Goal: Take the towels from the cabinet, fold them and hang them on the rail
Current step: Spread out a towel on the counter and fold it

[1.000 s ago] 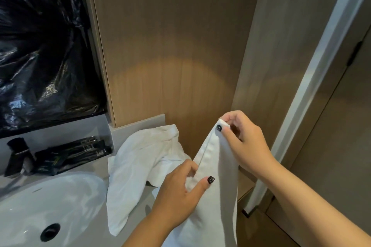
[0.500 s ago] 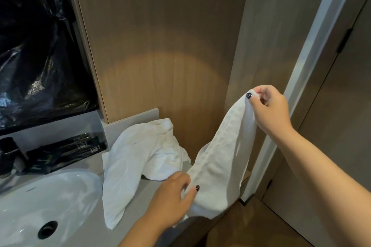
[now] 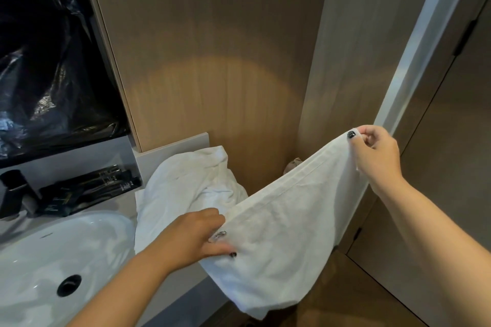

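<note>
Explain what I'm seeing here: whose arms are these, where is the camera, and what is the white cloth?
There is no machine here. A person wears a camera on the head, looking down at their own two hands. The right hand pinches one corner of a white towel, held up in the air. The left hand grips the same towel lower down, so it stretches between them. A second towel lies crumpled on the counter beside the white sink. Dark packets rest behind the sink.
</note>
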